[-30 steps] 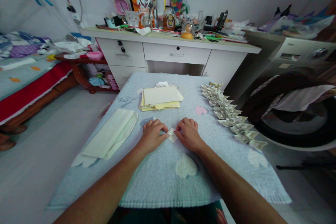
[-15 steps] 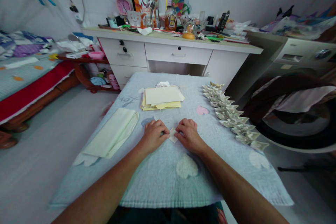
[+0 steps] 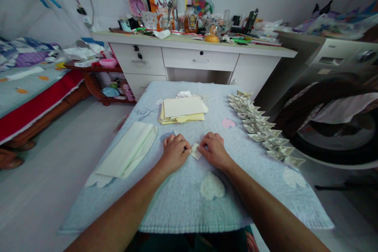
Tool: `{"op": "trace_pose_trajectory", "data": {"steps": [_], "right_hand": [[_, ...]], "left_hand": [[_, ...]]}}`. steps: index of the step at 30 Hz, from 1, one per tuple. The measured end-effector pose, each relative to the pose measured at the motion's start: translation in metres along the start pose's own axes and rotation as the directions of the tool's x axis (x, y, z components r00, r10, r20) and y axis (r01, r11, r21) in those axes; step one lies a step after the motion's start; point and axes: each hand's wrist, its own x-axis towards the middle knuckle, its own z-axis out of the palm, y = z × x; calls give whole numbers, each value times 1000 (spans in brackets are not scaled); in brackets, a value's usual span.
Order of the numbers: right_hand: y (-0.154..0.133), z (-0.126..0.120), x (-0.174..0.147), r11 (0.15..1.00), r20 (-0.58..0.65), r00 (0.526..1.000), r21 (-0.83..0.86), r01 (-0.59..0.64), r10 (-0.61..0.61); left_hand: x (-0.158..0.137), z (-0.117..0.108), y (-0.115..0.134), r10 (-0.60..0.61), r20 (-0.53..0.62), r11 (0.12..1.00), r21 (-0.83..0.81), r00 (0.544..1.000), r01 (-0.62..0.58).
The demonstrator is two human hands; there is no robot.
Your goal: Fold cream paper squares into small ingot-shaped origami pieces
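Note:
A small folded piece of paper (image 3: 196,152) lies on the cloth-covered table between my hands. My left hand (image 3: 176,149) pinches its left edge with thumb and curled fingers. From the other side, my right hand (image 3: 214,148) grips the right edge between thumb and fingertips. Ahead of the hands sits a stack of cream and yellow paper sheets (image 3: 185,107). To the left lie larger pale green folded sheets (image 3: 126,151). Rows of small folded paper boats (image 3: 260,128) stand along the table's right side.
The table is covered by a light blue cloth (image 3: 177,204). Behind it stands a white desk (image 3: 201,57) crowded with a jar, a snack bag and clutter. A washing machine (image 3: 333,61) is at the right, a bed (image 3: 32,82) at the left.
Both hands stay at the small paper with nearly the same grip. The right hand's fingers have shifted slightly, leaving more of the paper showing. The view has moved a little.

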Motion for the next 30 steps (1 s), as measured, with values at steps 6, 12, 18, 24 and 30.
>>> {"op": "trace_pose_trajectory", "data": {"steps": [6,12,18,24,30], "right_hand": [[-2,0,0,999,-7,1000,-40,-28,28],[-4,0,-1,997,-21,1000,-68,-23,22],[-5,2,-1,996,-33,999,-86,-35,32],[-5,4,-1,991,-36,999,-125,-43,39],[-3,4,-2,989,-57,997,-135,-56,49]], "left_hand": [[-1,0,0,2,-2,1000,10,1000,-2],[-4,0,1,21,-31,1000,16,999,-21],[-4,2,-1,-2,-31,999,34,1000,3],[-4,2,-1,5,-41,998,70,999,-2],[-4,2,2,-1,-47,995,100,999,6]]}}
